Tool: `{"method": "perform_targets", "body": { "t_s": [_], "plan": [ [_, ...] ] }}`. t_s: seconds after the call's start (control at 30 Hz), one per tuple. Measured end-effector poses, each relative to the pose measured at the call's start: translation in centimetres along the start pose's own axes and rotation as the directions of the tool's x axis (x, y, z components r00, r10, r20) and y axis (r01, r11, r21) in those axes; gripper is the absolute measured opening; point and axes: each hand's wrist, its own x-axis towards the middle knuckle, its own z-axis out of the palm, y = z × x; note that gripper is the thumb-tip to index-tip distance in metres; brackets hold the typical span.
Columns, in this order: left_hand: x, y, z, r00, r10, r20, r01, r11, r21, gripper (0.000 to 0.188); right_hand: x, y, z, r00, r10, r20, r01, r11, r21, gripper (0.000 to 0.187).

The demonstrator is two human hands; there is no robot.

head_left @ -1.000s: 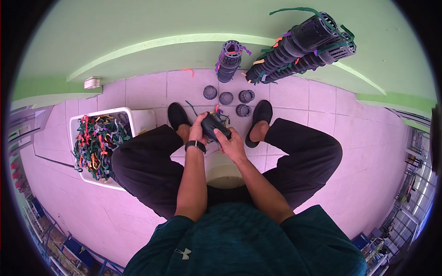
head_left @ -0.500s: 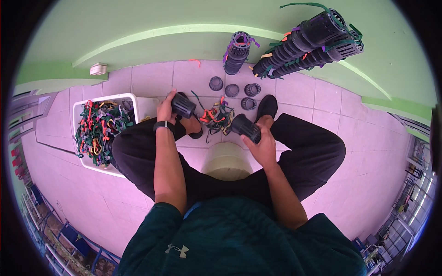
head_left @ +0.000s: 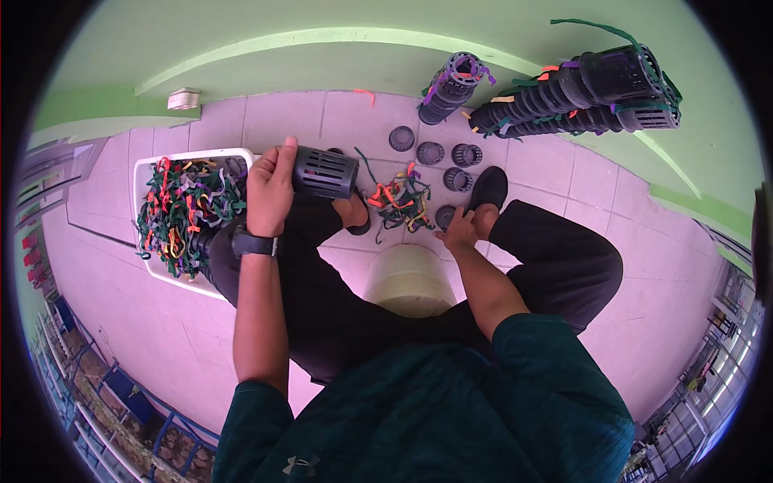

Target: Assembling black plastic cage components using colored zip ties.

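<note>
Beside a white plastic bin [head_left: 185, 282], the left hand [head_left: 272, 181] is gripping a black slotted plastic cup [head_left: 325, 172], four dark cups [head_left: 430, 153] are standing unstacked, the half-curled right hand [head_left: 461, 232] is touching another cup [head_left: 444, 215], hold unclear, and black stacks [head_left: 555, 88] are standing assembled.

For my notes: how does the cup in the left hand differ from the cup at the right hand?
The left cup is held up; the right cup is low, near the floor. The left cup looks larger in view, the right cup smaller. Both are dark.
</note>
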Motion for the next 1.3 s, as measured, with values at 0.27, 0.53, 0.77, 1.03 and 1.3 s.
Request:
{"method": "perform_targets", "body": {
  "t_s": [0.27,0.53,0.77,1.03,1.3],
  "plan": [
    [4.7,5.2,-3.8,0.996,0.000,-0.084,-0.021,0.968,-0.250,0.030,1.2,-1.2,1.7,0.993,0.050,-0.111,-0.034,0.990,0.140,0.076],
    [4.5,4.4,-0.5,0.993,0.102,-0.050,-0.104,0.994,-0.032,0.036,0.9,-5.1,6.0,0.992,0.004,-0.126,0.026,0.972,0.233,0.043],
    [4.3,5.1,0.0,0.997,0.070,0.041,-0.072,0.996,0.054,0.038,4.7,-4.9,8.9,0.987,0.114,0.116,-0.161,0.787,0.596,0.033],
    [5.0,3.6,0.2,0.987,0.156,0.036,-0.158,0.984,0.085,0.041,-1.4,-6.1,-1.6,0.993,0.077,-0.088,0.043,0.457,0.888,0.028],
    [0.0,3.4,1.1,0.937,0.171,0.305,-0.103,0.968,-0.227,0.024,-11.5,-2.9,-19.1,0.843,-0.425,-0.329,0.259,-0.215,0.942,0.026]
  ]
}}
